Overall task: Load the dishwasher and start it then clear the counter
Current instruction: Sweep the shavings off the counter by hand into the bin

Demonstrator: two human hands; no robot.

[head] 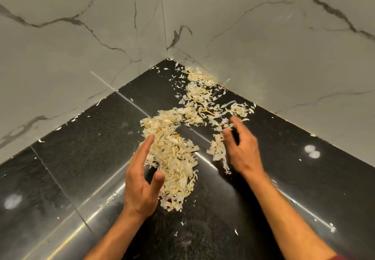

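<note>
**Head view: corner of the bench covered in peel scraps**

Head view, going left to right. The far left is mostly the marble-look wall (67,42) with dark veins, running down to the glossy black bench (60,178), which fills the lower half of the frame. There's a blurry light reflection on the bench at lower left and a few stray white flecks along the wall edge.

Moving in, the left hand (140,180) sits lower centre, palm turned inward with its fingers spread and curled loosely. It's pressed up against the left edge of the big pile of peel scraps (174,158), not gripping anything, more cupping the side of it. The scraps are pale, papery, cream-coloured flakes, look like garlic or onion skin, though I can't say which.

That pile trails up and right toward the corner where the two walls meet, thinning into a scattered line along the right wall (284,46) at upper centre.

The right hand (241,148) is right of centre, also spread wide, fingertips reaching into a smaller clump of scraps (218,150) beside the main pile. It's a bit motion-blurred. The two hands are apart, one on each side of the mess, both empty.

Far right: more bare bench, two small round light reflections, and a sliver of dark red sleeve (341,257) at the bottom edge.
</note>
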